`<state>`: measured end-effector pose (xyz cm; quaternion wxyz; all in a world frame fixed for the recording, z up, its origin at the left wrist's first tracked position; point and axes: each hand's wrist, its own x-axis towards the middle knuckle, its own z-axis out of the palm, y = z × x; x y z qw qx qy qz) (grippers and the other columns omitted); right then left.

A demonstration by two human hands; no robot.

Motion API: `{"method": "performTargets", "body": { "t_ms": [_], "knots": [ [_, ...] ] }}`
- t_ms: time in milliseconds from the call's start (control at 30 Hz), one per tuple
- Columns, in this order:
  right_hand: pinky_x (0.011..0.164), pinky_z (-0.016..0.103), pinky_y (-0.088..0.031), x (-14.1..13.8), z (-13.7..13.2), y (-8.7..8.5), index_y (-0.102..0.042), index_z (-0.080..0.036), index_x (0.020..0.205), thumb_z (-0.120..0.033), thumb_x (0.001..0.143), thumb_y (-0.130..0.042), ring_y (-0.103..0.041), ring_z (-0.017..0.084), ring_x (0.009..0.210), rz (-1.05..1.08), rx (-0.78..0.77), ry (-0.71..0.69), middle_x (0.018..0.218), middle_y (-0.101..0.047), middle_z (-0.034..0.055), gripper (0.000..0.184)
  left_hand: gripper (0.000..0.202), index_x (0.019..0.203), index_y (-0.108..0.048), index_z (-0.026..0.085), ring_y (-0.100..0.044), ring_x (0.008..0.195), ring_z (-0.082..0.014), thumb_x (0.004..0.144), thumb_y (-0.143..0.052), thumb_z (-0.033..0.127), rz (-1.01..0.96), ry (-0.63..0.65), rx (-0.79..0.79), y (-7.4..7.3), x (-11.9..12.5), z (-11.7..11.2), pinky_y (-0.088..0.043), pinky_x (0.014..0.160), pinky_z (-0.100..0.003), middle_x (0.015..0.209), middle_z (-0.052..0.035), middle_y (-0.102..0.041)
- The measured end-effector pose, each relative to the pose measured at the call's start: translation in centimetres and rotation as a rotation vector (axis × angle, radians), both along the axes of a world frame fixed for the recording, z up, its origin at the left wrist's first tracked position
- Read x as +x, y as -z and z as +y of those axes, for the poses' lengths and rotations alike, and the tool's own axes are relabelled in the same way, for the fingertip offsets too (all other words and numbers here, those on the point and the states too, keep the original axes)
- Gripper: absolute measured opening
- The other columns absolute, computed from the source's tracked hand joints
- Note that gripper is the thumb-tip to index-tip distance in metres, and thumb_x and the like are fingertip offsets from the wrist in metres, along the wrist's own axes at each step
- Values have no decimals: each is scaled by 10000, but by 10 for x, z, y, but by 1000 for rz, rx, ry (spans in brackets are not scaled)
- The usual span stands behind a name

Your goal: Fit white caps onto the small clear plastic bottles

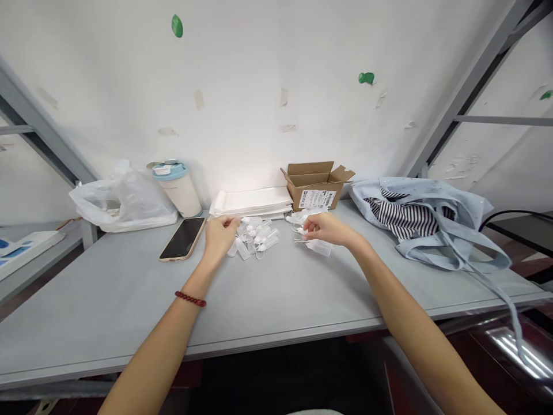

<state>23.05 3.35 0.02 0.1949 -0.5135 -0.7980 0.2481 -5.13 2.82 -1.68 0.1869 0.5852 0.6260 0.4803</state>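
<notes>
A loose pile of small translucent plastic bottles with white caps and thin loops lies mid-table. My left hand is at the pile's left edge, its fingers curled together; whatever they hold, if anything, is hidden. To the right, my right hand pinches near the white cap of another small bottle, which lies partly under the fingers. A few more bottles lie just behind that hand, in front of the cardboard box. A red beaded bracelet circles my left wrist.
A phone, a cup with a blue lid and a white plastic bag are on the left. Behind the pile are stacked white flat packets and an open cardboard box. A light blue cloth bag lies right, its strap over the table edge.
</notes>
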Motion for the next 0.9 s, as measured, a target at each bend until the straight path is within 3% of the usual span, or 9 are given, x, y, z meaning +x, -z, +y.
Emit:
{"method": "performTargets", "body": {
  "t_ms": [167, 367, 467, 800, 900],
  "knots": [
    [554, 246, -376, 20, 1, -6, -607, -158, 752, -367, 590, -713, -568, 183, 718, -194, -105, 72, 757, -641, 42, 285, 274, 723, -693, 146, -614, 702, -195, 756, -492, 330, 289, 56, 12, 3, 14, -7, -428, 656, -268, 717, -59, -694],
    [531, 253, -352, 18, -1, -8, -617, -157, 757, -378, 619, -687, -561, 177, 641, -324, -210, 63, 586, -607, 20, 269, 269, 698, -680, 166, -627, 722, -216, 767, -483, 335, 432, 66, -61, 7, 15, -7, -416, 661, -283, 729, -67, -699],
    [512, 247, -345, 14, -3, -8, -621, -153, 774, -358, 605, -693, -552, 167, 616, -342, -224, 52, 587, -603, 19, 275, 239, 702, -670, 174, -629, 723, -209, 754, -505, 339, 428, 71, -74, 8, 14, -6, -422, 664, -278, 738, -58, -701],
    [487, 232, -313, 3, -11, -9, -595, -143, 590, -247, 611, -633, -491, 127, 544, -472, -338, -56, 543, -577, 19, 113, 272, 772, -662, 158, -626, 701, -196, 779, -475, 356, 348, 8, 33, 1, 17, -10, -448, 678, -285, 725, -56, -690],
    [496, 227, -324, 0, -12, -8, -626, -137, 669, -239, 591, -649, -511, 134, 592, -453, -305, -52, 635, -601, 29, 130, 269, 766, -658, 156, -621, 700, -192, 779, -475, 352, 319, 39, 54, 1, 20, -12, -452, 679, -282, 724, -53, -689]
  ]
}}
